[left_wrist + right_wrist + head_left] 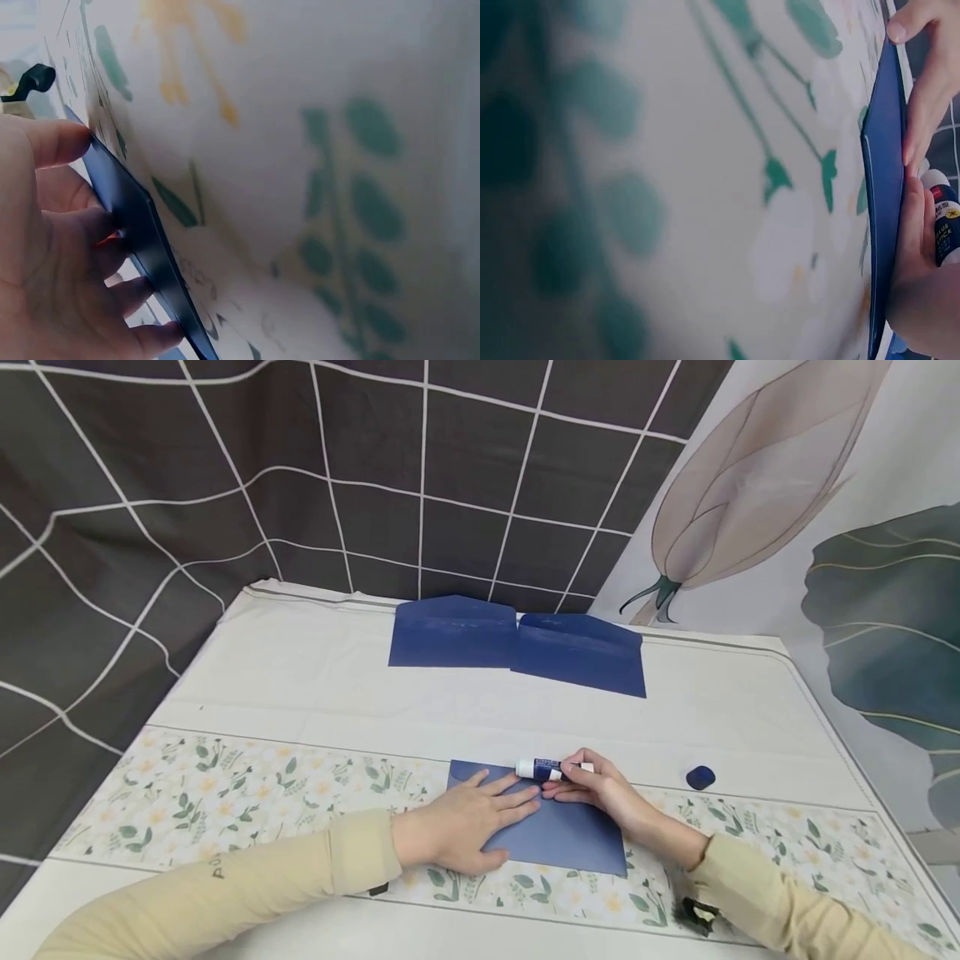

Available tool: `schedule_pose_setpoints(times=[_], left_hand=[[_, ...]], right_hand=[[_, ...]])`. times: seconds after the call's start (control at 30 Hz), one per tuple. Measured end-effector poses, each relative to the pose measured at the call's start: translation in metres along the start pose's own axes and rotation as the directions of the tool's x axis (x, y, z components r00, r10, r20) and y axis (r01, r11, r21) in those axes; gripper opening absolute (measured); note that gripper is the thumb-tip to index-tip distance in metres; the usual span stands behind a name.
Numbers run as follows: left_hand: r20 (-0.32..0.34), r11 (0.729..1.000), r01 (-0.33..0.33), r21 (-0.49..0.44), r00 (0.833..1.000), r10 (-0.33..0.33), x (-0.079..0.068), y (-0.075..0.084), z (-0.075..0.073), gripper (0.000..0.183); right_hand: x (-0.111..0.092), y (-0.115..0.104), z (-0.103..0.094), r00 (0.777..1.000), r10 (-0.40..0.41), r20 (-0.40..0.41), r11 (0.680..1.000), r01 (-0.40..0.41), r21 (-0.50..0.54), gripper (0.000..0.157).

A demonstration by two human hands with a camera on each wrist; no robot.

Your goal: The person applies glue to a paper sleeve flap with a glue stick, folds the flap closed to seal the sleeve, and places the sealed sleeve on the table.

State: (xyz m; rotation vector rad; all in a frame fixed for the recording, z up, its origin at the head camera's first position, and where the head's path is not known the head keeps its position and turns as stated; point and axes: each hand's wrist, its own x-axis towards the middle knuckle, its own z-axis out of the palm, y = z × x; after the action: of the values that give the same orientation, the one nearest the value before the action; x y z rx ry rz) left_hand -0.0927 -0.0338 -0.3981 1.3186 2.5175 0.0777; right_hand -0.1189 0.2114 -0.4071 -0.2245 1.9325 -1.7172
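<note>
A blue envelope point(570, 835) lies on the flowered band of the tablecloth, in front of the person. On its left part the left hand point(472, 822) rests with fingers spread and straight; the left wrist view shows the fingertips touching the envelope point(124, 202). The right hand point(615, 797) holds a glue stick point(546, 770) between thumb and fingers, over the envelope's far edge. The stick lies sideways, its white end pointing left near the left fingertips. In the right wrist view the glue stick point(946, 217) shows a dark blue label. Whether it touches the paper I cannot tell.
Two more blue envelopes, one on the left point(450, 639) and one on the right point(585, 652), lie side by side at the table's far edge, flaps up. A dark blue cap point(701, 777) sits right of the right hand. Behind hangs a dark gridded curtain point(375, 460).
</note>
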Motion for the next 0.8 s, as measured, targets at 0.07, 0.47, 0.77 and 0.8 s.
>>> schedule_pose_setpoints(times=[0.07, 0.47, 0.77, 0.8], left_hand=[[0.005, 1.000, 0.007, -0.004, 1.000, -0.007, 0.001, 0.001, -0.001, 0.067], [0.015, 0.980, -0.073, -0.185, 0.997, 0.077, -0.001, -0.015, -0.002, 0.069], [-0.009, 0.999, -0.013, -0.030, 1.000, 0.013, -0.001, -0.003, -0.004, 0.072], [-0.011, 1.000, -0.006, -0.015, 1.000, 0.006, -0.001, -0.002, -0.003, 0.073]], right_hand=[[0.000, 0.001, 0.000, 1.000, 0.006, 0.000, 1.000, -0.006, -0.011, 0.025], [0.003, -0.005, -0.005, 0.998, 0.017, 0.053, 1.000, -0.017, -0.002, 0.021], [0.002, -0.001, -0.003, 0.998, -0.006, 0.063, 1.000, 0.006, -0.002, 0.027], [0.003, 0.000, -0.003, 0.998, -0.004, 0.067, 1.000, 0.003, 0.013, 0.026]])
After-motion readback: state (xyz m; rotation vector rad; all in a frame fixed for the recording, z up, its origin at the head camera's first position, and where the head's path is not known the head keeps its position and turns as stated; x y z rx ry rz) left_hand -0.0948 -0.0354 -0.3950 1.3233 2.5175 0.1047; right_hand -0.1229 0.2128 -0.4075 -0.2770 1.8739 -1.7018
